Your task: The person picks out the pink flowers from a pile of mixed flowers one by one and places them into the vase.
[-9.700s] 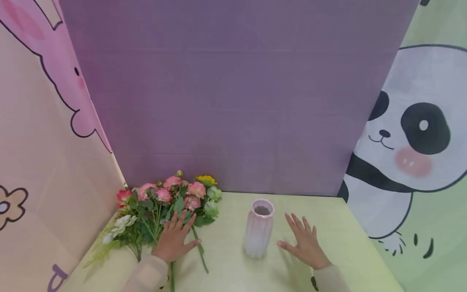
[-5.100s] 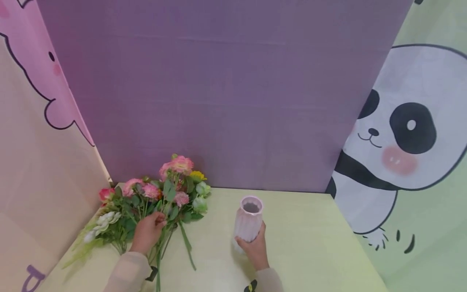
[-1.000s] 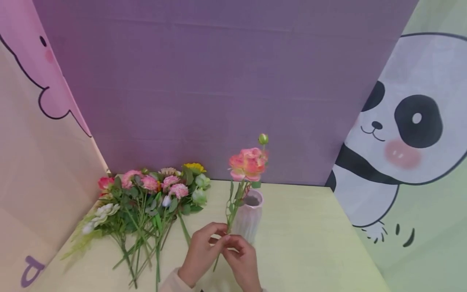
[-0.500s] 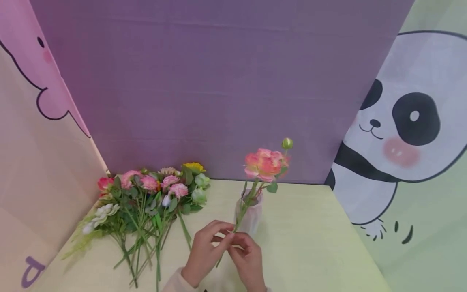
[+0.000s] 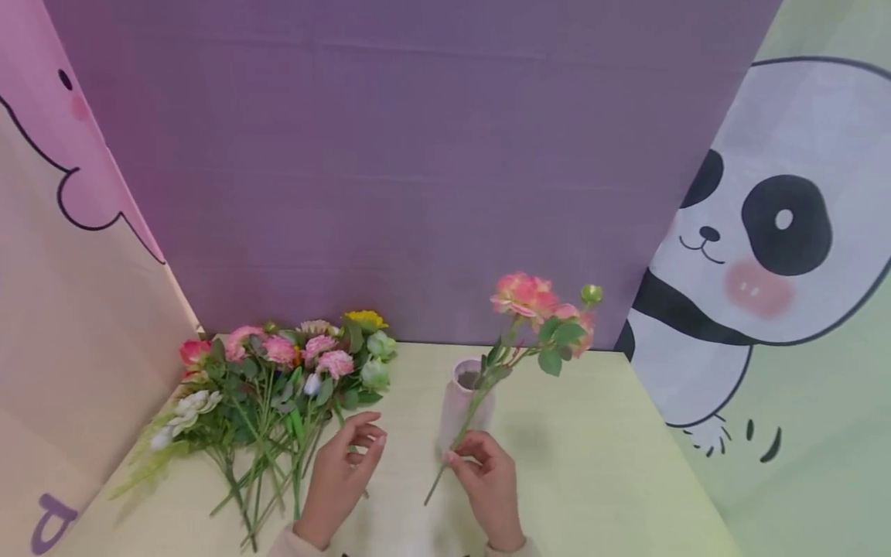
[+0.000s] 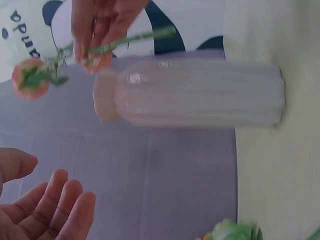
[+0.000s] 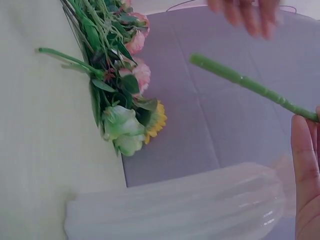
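Observation:
My right hand (image 5: 490,483) pinches the green stem of an artificial pink flower (image 5: 525,298) between thumb and fingers. The flower leans to the right, with a round green bud (image 5: 591,294) at its tip, and the cut end of its stem (image 7: 235,77) points free in the right wrist view. Behind the stem stands an upright pink-and-white ribbed vase (image 5: 455,410), its mouth uncovered. My left hand (image 5: 344,472) is apart from the flower, left of the vase, with loosely bent fingers and nothing in them; the left wrist view shows its fingers (image 6: 75,215) spread from the thumb.
A pile of artificial flowers (image 5: 278,387) lies on the left of the pale yellow table (image 5: 605,464), stems toward the front. It includes pink, white, green and yellow blooms. A purple backdrop (image 5: 418,193) rises behind the table, with printed cartoon panels at both sides.
Half a second ago both hands were at the stem. The left hand has since let go and drawn left. The right hand has tilted the flower further right.

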`<state>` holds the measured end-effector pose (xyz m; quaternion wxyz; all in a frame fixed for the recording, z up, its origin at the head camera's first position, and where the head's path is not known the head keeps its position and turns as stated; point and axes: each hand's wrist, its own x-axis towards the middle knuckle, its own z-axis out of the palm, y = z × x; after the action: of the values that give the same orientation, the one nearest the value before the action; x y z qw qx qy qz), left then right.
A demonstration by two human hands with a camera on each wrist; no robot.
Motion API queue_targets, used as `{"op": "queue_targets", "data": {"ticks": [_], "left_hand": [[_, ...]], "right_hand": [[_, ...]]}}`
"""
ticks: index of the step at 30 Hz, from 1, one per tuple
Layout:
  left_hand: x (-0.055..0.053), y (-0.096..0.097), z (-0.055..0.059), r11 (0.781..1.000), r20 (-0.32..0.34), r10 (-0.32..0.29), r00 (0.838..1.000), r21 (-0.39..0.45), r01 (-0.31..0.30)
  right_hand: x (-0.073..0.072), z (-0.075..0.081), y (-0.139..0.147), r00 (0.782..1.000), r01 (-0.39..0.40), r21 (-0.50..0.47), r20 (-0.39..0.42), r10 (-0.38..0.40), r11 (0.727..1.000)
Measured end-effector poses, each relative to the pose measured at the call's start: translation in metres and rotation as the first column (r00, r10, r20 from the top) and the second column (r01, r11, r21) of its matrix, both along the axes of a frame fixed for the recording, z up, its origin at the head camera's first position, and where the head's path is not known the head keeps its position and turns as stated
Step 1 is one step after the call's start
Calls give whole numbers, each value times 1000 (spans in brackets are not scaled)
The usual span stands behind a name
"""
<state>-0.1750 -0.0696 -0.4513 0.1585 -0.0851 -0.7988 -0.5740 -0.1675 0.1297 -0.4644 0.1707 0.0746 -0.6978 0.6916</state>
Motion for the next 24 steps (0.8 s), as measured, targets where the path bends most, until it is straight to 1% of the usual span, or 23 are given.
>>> {"op": "queue_targets", "data": {"ticks": [4, 6, 9, 10, 14, 16, 19, 21, 24], "left_hand": [[-2, -22, -5, 997, 64, 67, 996, -43, -64], [-1, -31, -7, 994, 106, 95, 990, -59, -89], [1, -42, -10, 989, 150, 135, 979, -78, -124], [2, -45, -12, 987, 158, 148, 976, -89, -135], [5, -57, -19, 976, 153, 194, 969, -130, -175], [6, -63, -23, 971, 166, 210, 964, -148, -186], [7, -71, -26, 971, 223, 215, 951, -153, -184], [7, -75, -28, 970, 268, 218, 938, -161, -180], [8, -80, -30, 967, 312, 236, 920, -171, -190]], "right_hand": [[-5, 5, 6, 999, 8, -5, -45, -8, 1000], [-7, 8, 8, 998, 6, -12, -57, -6, 1000], [-9, 12, 12, 997, 4, -12, -72, -5, 1000], [-9, 13, 13, 997, 4, -12, -78, -5, 1000], [-12, 19, 18, 994, 12, -6, -105, -13, 1000], [-14, 21, 20, 994, 16, -1, -110, -16, 1000], [-16, 24, 23, 994, 24, 7, -111, -24, 1000], [-18, 25, 26, 994, 32, 11, -109, -30, 999], [-21, 28, 29, 993, 48, 28, -108, -45, 998]]}}
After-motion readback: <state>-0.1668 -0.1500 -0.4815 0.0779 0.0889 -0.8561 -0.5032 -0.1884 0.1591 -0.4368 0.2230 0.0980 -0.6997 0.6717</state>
